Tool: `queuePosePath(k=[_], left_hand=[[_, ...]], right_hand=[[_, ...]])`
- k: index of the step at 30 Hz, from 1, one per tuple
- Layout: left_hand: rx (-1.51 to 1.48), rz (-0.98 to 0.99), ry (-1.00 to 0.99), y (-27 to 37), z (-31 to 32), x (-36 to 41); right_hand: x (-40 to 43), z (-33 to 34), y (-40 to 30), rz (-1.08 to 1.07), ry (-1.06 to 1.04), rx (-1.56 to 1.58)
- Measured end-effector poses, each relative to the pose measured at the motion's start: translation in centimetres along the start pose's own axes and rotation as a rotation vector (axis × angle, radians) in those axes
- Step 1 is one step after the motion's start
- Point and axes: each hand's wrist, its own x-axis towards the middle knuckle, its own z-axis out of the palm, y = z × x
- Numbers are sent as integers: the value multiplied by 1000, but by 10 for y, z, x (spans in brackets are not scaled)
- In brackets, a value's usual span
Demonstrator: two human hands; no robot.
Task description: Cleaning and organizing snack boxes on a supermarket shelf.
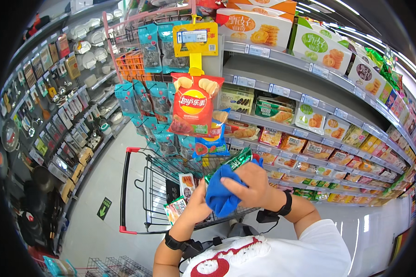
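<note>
Bunched in my right hand (251, 183) is a blue cloth (222, 194), pressed against a green snack packet (241, 158). My left hand (197, 204) is at the packet's lower end, its fingers partly hidden by the cloth. Both hands are above a black wire shopping cart (156, 207) with red corner caps. A white cookie packet (187, 185) and a green-and-white packet (175, 210) lie in the cart, left of my hands. Just beyond hang a red Lay's chip bag (195, 105) and a blue chip bag (213, 142).
Shelves with cookie boxes (254, 29) and snack packets run along the right. Teal hanging packets (159, 91) cover a pink wire rack ahead. Kitchen utensils and pans (43, 179) fill the left shelving. A green arrow sign (104, 208) is on the floor.
</note>
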Motion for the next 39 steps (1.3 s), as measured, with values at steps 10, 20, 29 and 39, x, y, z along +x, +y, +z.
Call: queuePosePath(k=[10,20,29,39], left_hand=[[339,-42,64,39,-12,4],[305,52,208,23,5,17],[556,231,305,27,-6,6],[1168,415,181,49,-11,3]], right_hand=[[-14,-12,27,324,-7,-133],[-7,-9,8,68,36,58],[-30,-16,54,407,131,-70],[-14,-28,40,560,-270,143]])
